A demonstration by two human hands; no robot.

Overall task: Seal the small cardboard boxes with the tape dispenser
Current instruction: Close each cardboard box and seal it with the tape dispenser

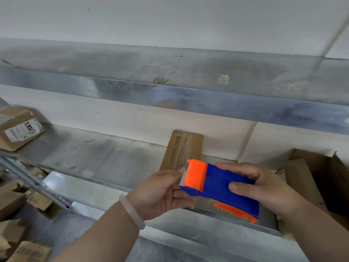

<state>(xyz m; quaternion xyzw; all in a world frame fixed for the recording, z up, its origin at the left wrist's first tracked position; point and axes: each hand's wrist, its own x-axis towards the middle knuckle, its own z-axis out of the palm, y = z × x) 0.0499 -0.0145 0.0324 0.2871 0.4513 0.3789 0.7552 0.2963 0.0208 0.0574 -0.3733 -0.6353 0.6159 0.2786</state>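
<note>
At 9 o'clock, small cardboard box (20, 129) on metal shelf (105, 154): white printed label with black handwritten scrawl, neither legible. At 8 o'clock, loose cartons (11, 201), print blurred. At 6 o'clock, left hand (162, 191), pale bangle (132, 212) on wrist, fingers curled, pinching toothed orange end of tape dispenser (221, 188). Dispenser held in air at 5 o'clock, no brand visible. At its 12 o'clock, flat carton (181, 148) leaning on wall, print unreadable. At 4 o'clock, right hand (264, 184) wraps blue body, thumb on top. At far 4 o'clock, open box (321, 173).

Bare metal shelf (98, 154) lies open at middle left. A labelled box (18, 129) blocks far left, a flat carton (182, 148) leans on the wall (122, 118) at centre, an open carton (309, 167) crowds the right; an upper shelf (170, 93) caps overhead.
</note>
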